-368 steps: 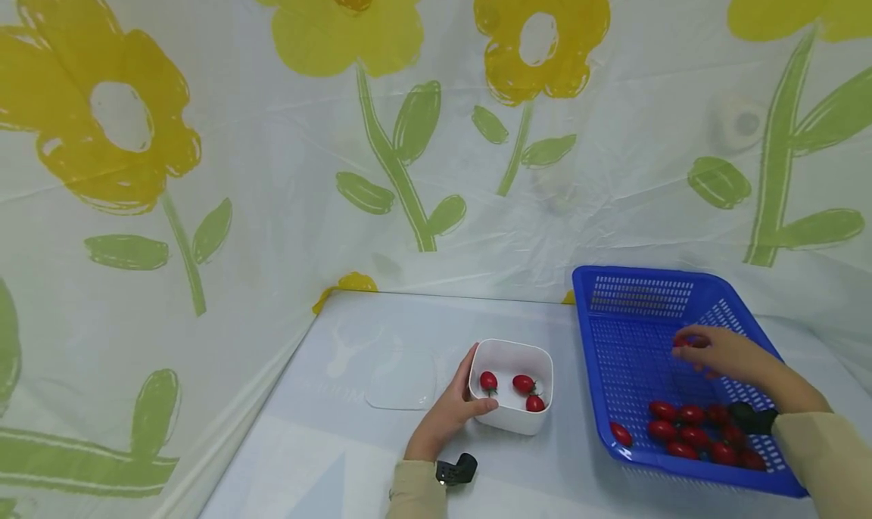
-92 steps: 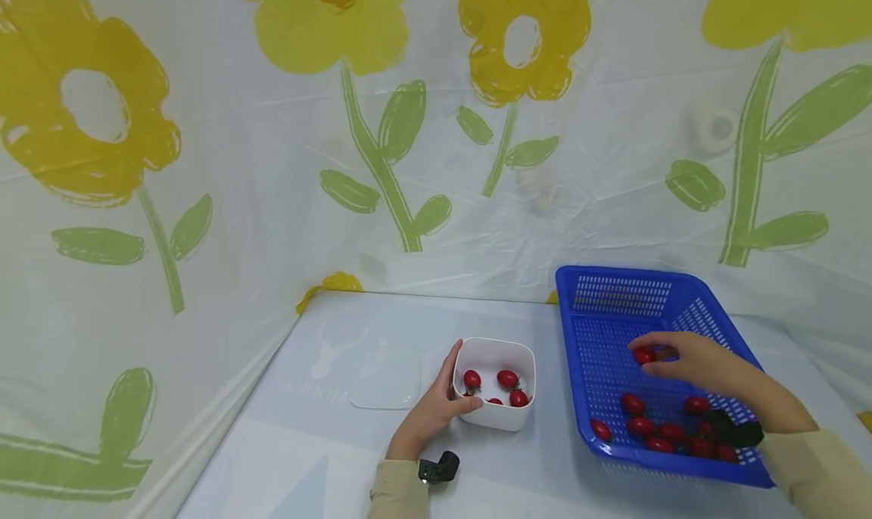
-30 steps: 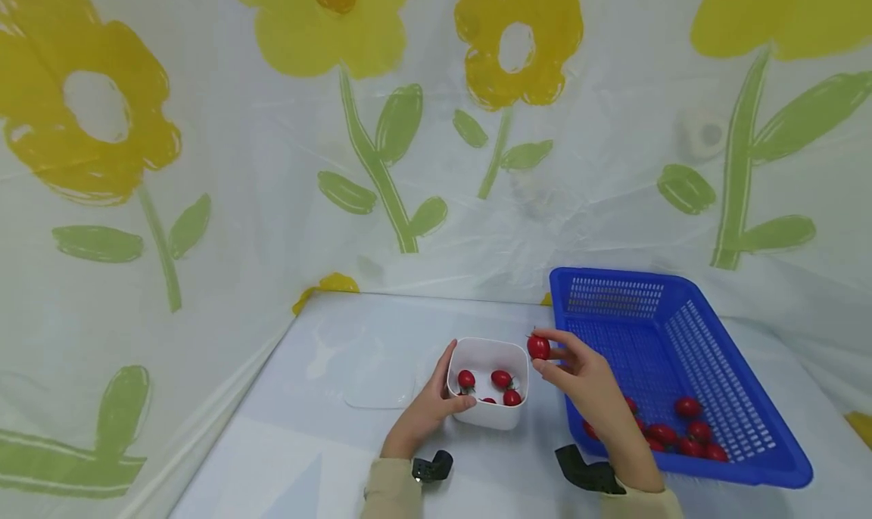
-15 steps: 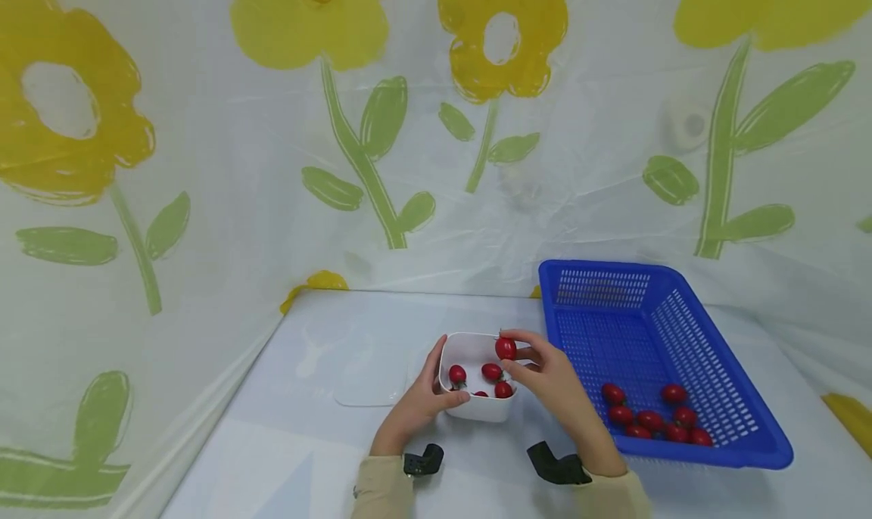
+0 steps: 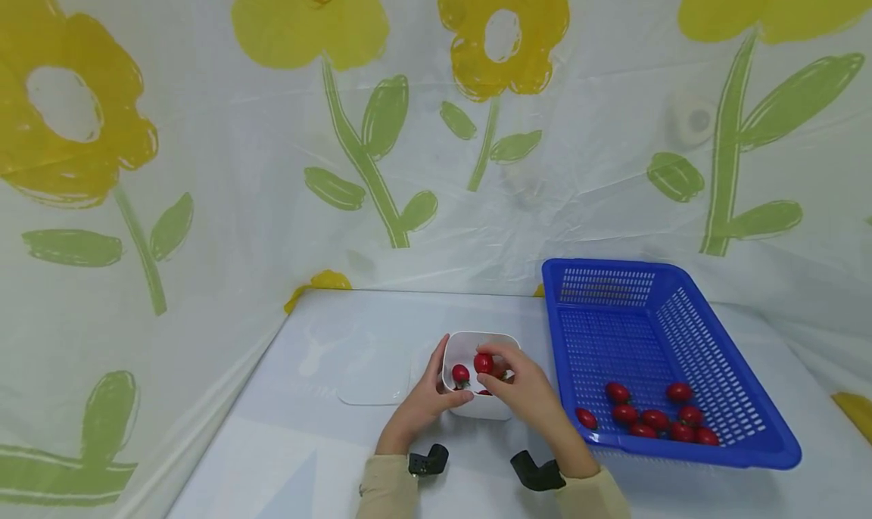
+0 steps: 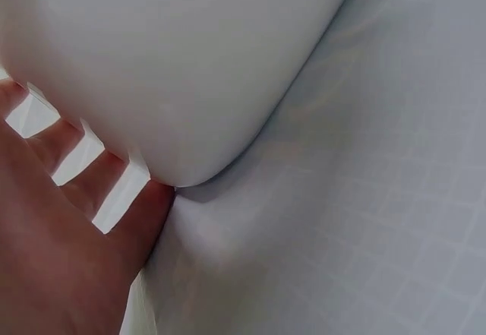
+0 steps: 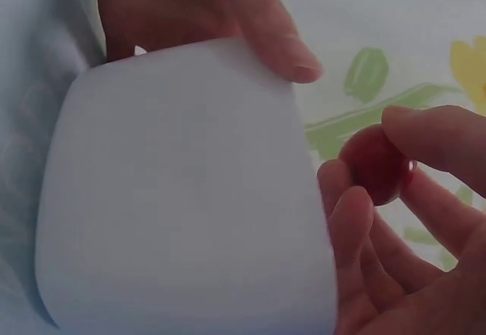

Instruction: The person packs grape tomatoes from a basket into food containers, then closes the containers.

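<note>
My left hand grips a small white square container, thumb at its near rim and fingers along its left side. The left wrist view has those fingers against the container's smooth wall. Above the container's opening, my right hand pinches a red cherry tomato between thumb and fingertips. From the right wrist, that tomato shows just beyond the container's edge. Inside lies another cherry tomato, with others partly hidden by the right hand and the near wall.
A blue perforated basket stands to the right, with several cherry tomatoes gathered toward its near end. A clear flat lid lies left of the container. Behind the table hangs a flower-printed sheet.
My right hand has carried the tomato left from the blue basket, past the container's right rim, to over its opening. The left hand keeps its grip on the container.
</note>
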A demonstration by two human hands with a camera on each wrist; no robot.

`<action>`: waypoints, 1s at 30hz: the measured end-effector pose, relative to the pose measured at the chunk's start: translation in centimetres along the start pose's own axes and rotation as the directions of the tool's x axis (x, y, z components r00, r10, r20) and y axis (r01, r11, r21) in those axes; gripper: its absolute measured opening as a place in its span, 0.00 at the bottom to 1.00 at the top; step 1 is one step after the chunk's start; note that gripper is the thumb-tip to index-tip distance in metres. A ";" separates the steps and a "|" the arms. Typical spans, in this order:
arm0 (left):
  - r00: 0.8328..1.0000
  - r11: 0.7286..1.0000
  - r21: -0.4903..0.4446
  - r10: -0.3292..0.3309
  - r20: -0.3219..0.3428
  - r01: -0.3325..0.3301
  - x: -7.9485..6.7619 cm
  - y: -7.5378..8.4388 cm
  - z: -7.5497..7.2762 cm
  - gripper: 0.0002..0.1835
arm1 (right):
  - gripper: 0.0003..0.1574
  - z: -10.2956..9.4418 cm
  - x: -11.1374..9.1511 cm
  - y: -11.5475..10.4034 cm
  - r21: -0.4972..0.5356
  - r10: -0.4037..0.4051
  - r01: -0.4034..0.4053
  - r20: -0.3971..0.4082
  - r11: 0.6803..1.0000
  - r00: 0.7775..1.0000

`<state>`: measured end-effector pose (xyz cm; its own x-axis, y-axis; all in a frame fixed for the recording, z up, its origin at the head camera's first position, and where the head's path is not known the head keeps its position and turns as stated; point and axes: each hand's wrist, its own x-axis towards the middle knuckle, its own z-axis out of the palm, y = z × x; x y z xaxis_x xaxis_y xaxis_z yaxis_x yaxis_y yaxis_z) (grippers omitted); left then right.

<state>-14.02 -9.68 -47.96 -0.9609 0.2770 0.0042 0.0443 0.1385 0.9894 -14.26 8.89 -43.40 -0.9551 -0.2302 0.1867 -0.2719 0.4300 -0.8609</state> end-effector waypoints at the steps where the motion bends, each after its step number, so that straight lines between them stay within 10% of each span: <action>1: 1.000 1.000 0.005 -0.002 -0.002 0.002 0.1 -0.4 0.0 0.50 | 0.25 0.1 0.0 0.1 -0.012 -0.006 0.006 -0.004 1.000 1.000; 30: 1.000 1.000 -0.003 0.000 -0.003 0.000 0.9 -2.3 -0.2 0.48 | 0.30 1.1 -0.3 0.2 -0.199 -0.117 0.116 0.009 0.973 0.993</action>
<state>-15.01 -9.98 -50.19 -0.9616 0.2745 0.0046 0.0436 0.1359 0.9898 -13.94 8.08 -44.10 -0.9158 -0.2863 0.2817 -0.3988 0.5652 -0.7221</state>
